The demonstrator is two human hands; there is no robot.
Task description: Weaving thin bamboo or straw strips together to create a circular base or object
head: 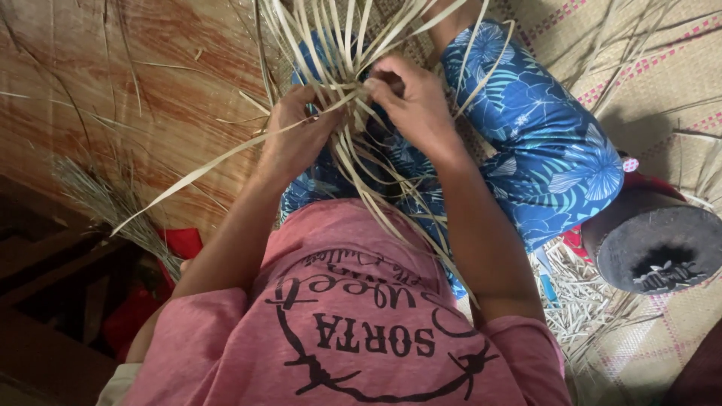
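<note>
My left hand (297, 139) and my right hand (414, 105) meet over my lap, both pinching long pale straw strips (342, 45). The strips fan upward from a partly woven piece between my fingers, and others trail down across my blue floral trousers (541, 150). One long strip (195, 177) runs out to the lower left from under my left hand. My right thumb and fingers fold a strip against the bundle. The woven middle is mostly hidden by my hands.
A woven mat with pink lines (654, 68) lies under me at the right. A dark round drum-like object (658, 252) sits at the right edge beside loose straw scraps (587, 297). A bundle of dry stalks (105, 203) and something red (180, 242) lie on the reddish-brown floor at left.
</note>
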